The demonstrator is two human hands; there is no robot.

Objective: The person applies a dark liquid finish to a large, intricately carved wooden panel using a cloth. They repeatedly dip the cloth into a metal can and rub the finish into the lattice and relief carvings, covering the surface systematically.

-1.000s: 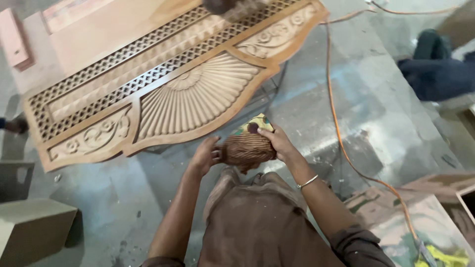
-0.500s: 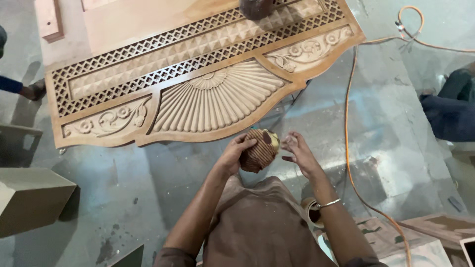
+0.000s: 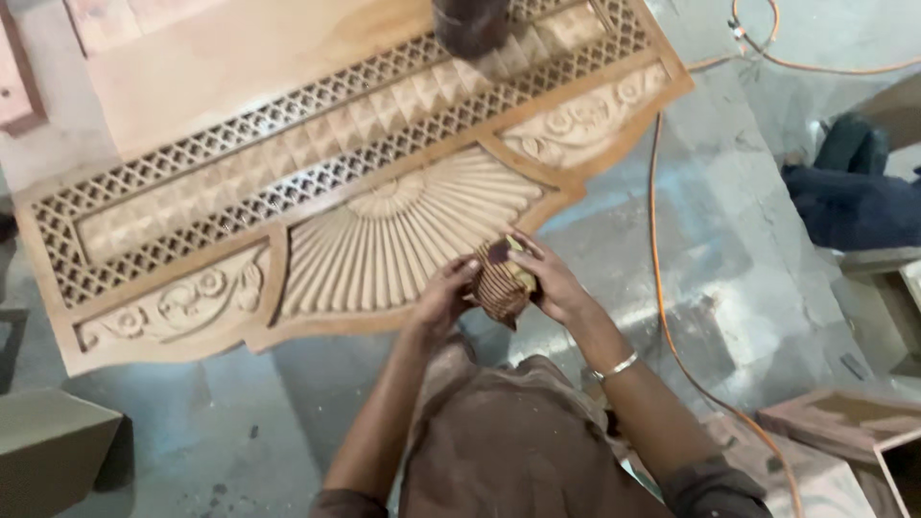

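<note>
A large carved wooden panel (image 3: 317,192) with lattice bands, floral scrolls and a fan-shaped fluted centre lies in front of me. Both hands hold a folded, ridged brown sanding pad (image 3: 499,283) with a yellow backing, at the lower right edge of the fluted fan. My left hand (image 3: 443,295) grips its left side. My right hand (image 3: 549,278) wraps its right side; a metal bangle sits on that wrist.
An orange cable (image 3: 662,288) runs down the grey floor on the right. A person's dark-clothed leg (image 3: 854,201) is at the far right. Wooden blocks and frames lie at bottom left (image 3: 48,460) and bottom right (image 3: 844,422). A dark object (image 3: 470,24) stands on the panel's top.
My hands and the pad have moved up from over the floor to the panel's fan carving. The view has shifted, so the panel sits lower and closer.
</note>
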